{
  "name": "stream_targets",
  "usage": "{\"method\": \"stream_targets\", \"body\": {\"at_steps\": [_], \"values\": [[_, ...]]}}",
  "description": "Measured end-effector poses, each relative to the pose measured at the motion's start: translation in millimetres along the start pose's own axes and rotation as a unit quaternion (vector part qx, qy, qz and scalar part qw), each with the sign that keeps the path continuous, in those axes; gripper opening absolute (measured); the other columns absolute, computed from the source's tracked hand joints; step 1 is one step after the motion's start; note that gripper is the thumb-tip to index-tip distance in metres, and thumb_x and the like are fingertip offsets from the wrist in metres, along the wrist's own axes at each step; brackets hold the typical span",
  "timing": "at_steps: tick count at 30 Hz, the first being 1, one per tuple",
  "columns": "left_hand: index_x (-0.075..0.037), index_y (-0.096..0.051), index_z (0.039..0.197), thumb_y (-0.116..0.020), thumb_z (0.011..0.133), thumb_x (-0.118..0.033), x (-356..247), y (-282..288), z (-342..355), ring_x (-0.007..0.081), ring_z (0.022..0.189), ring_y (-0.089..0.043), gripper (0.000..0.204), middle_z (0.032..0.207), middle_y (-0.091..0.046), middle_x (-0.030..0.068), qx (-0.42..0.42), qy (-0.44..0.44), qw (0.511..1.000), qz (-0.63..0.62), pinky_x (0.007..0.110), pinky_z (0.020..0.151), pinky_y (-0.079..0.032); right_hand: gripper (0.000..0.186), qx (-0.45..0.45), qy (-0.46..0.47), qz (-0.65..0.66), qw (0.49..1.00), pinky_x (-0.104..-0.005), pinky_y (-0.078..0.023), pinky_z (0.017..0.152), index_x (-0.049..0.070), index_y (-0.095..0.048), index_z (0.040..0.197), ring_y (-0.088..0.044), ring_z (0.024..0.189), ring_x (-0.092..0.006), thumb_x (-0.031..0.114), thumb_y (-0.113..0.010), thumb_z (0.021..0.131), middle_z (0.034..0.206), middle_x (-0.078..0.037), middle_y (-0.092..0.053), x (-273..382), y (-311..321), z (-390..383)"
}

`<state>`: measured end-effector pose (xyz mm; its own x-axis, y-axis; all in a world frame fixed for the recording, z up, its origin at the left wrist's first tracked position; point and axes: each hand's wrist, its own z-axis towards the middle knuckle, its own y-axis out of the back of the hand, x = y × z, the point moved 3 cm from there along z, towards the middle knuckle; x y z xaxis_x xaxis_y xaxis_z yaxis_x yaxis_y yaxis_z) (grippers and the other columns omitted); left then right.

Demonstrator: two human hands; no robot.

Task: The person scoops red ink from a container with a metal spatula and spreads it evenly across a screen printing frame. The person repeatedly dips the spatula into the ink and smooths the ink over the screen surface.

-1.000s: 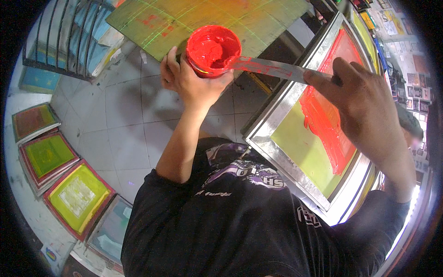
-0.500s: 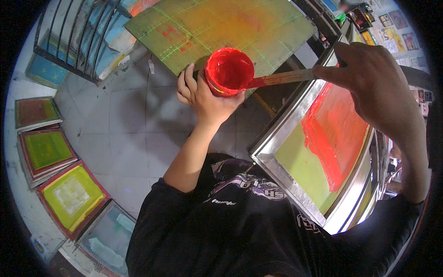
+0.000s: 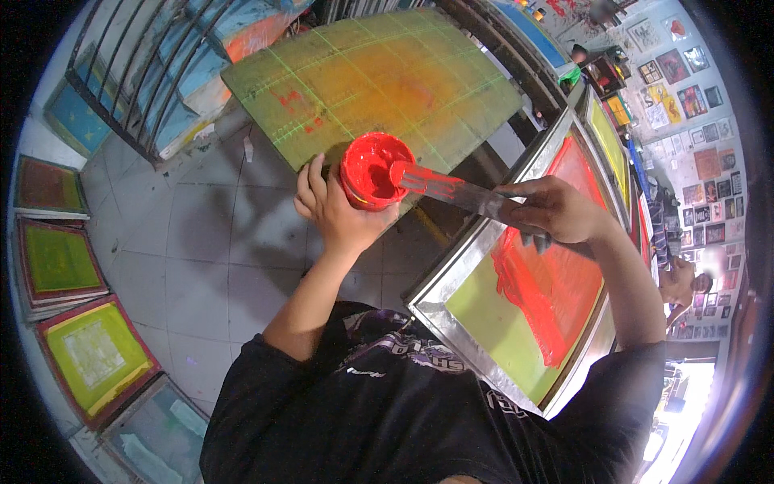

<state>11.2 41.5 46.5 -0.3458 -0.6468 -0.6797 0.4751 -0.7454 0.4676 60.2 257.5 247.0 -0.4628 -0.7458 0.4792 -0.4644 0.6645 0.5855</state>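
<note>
My left hand (image 3: pixel 337 211) is closed round a tub of thick red ink (image 3: pixel 377 169), held open side up above the corner of a stained olive board (image 3: pixel 290 77). My right hand (image 3: pixel 556 211) grips a long flat metal spatula (image 3: pixel 451 191), its red-coated tip at the tub's right rim. Below my right hand lies a metal-framed screen (image 3: pixel 476 315) with a broad smear of red ink over its pale green mesh.
Coloured framed screens (image 3: pixel 93 355) stand along the left side near a black metal rack (image 3: pixel 113 85). Grey floor tiles (image 3: pixel 197 274) show below. At the far right a person (image 3: pixel 681 282) is near a wall covered with small pictures (image 3: pixel 701 137).
Both hands, tub and spatula appear lower in the view. My right hand has turned, its fingers now showing beneath the spatula. The screen's far end and the person show more.
</note>
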Motion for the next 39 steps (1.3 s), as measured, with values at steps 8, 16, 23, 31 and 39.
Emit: {"method": "stream_targets", "body": {"at_steps": [8,16,23,31,39], "values": [[-0.013,-0.050,0.128,-0.082,0.052,-0.050,1.6,3.0,-1.2,0.0405,0.125,-0.029,0.090,0.135,-0.038,0.0178,0.023,-0.006,1.000,0.015,0.056,0.101,-0.024,0.027,0.014,-0.052,0.092,0.994,-0.0245,-0.040,0.038,0.001,-0.063,0.116,-0.052,0.046,-0.0088,0.010,-0.061,0.091,0.063,-0.002,-0.057,-40.3,-24.4,12.7],[-0.013,-0.051,0.127,-0.083,0.050,-0.048,5.9,2.2,-1.8,0.0404,0.126,-0.029,0.090,0.137,-0.037,0.0175,0.028,-0.004,1.000,0.009,0.057,0.100,-0.024,0.027,-0.012,-0.087,0.107,0.990,-0.0236,-0.038,0.038,-0.001,-0.064,0.113,-0.049,0.042,-0.0088,0.007,-0.060,0.088,0.061,-0.002,-0.056,-30.4,-30.0,-11.8],[-0.012,-0.051,0.126,-0.084,0.049,-0.045,4.1,1.1,-0.8,0.0403,0.126,-0.029,0.090,0.135,-0.039,0.0153,0.028,0.000,1.000,0.010,0.056,0.100,-0.024,0.027,-0.008,-0.070,0.095,0.993,-0.0239,-0.037,0.038,0.005,-0.066,0.114,-0.047,0.045,-0.0079,0.016,-0.060,0.091,0.062,-0.001,-0.055,-38.1,-24.3,-21.1],[-0.011,-0.052,0.125,-0.084,0.051,-0.048,2.2,0.4,-0.6,0.0405,0.125,-0.029,0.088,0.134,-0.039,0.0159,0.011,-0.013,1.000,0.006,0.055,0.100,-0.023,0.030,-0.043,0.004,0.231,0.972,-0.0231,-0.040,0.048,0.006,-0.060,0.124,-0.050,0.056,-0.0057,0.011,-0.057,0.094,0.072,0.000,-0.058,-36.5,-28.5,-28.3],[-0.013,-0.052,0.125,-0.084,0.051,-0.048,2.5,0.9,-0.2,0.0408,0.125,-0.030,0.087,0.135,-0.039,0.0163,0.009,-0.015,1.000,0.015,0.055,0.100,-0.024,0.041,-0.275,0.275,-0.161,0.907,-0.0348,-0.044,0.065,0.012,-0.060,0.125,-0.050,0.073,-0.0224,0.002,-0.063,0.085,0.081,-0.012,-0.049,-44.9,-61.6,-15.4]]}}
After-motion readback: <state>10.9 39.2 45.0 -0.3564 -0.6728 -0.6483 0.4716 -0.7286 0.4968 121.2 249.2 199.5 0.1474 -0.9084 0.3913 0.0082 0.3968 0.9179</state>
